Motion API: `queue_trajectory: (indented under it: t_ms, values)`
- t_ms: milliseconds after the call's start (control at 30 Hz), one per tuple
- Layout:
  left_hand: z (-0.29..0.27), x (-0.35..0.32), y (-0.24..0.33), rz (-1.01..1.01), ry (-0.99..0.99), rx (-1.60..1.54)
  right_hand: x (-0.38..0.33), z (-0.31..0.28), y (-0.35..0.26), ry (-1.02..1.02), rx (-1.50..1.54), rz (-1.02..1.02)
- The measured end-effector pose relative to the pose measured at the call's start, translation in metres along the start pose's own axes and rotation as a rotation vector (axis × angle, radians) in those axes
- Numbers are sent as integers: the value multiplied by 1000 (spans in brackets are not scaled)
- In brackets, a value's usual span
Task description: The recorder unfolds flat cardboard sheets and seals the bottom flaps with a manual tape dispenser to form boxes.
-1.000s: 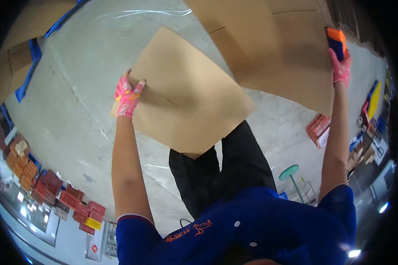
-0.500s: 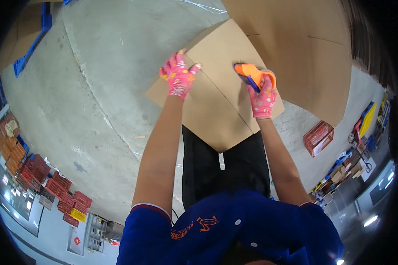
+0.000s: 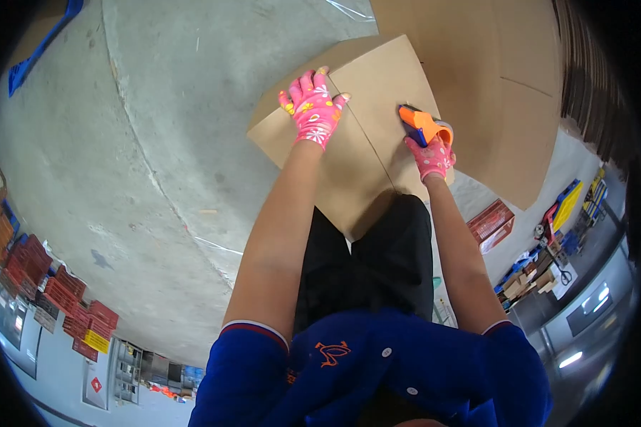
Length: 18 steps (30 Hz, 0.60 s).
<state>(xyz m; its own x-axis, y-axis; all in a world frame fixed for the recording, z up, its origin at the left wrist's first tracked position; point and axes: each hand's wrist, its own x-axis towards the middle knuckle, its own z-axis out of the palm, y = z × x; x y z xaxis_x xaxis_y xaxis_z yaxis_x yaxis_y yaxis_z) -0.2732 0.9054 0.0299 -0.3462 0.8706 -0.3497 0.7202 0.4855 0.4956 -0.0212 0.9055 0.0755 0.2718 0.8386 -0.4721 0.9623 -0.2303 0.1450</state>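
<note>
Matt cardboard box (image 3: 363,149), cloth left glove (image 3: 313,108) on the box, plastic tape dispenser (image 3: 423,124) at the box's right, matt concrete floor (image 3: 192,135) left of the box

The carton (image 3: 377,92) sat before the person's legs (image 3: 395,245), the left hand (image 3: 313,109) on its top, mostly left of the seam (image 3: 367,140), the tape dispenser (image 3: 424,125) in the right hand (image 3: 432,156), right of it. A cardboard sheet (image 3: 484,92) lay right of the carton, a cardboard stack (image 3: 595,92) farther right, a crate (image 3: 491,222) right of the right forearm (image 3: 466,249).
</note>
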Motion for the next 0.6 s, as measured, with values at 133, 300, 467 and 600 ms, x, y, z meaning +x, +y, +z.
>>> queue_trajectory:
  t_ms: [133,300,467,600]
  values:
    - [2,-1,4,10,-4,-20,0,-15,2,-42,34,-56]
    - [-10,-4,-1,46,123,-117,-27,-37,-9,128,135,-510]
    - [-81,-25,5,109,-375,-927,-45,-90,-27,-255,437,-615]
    - [-109,-37,13,188,-689,-1173,-47,-90,-26,-377,353,-745]
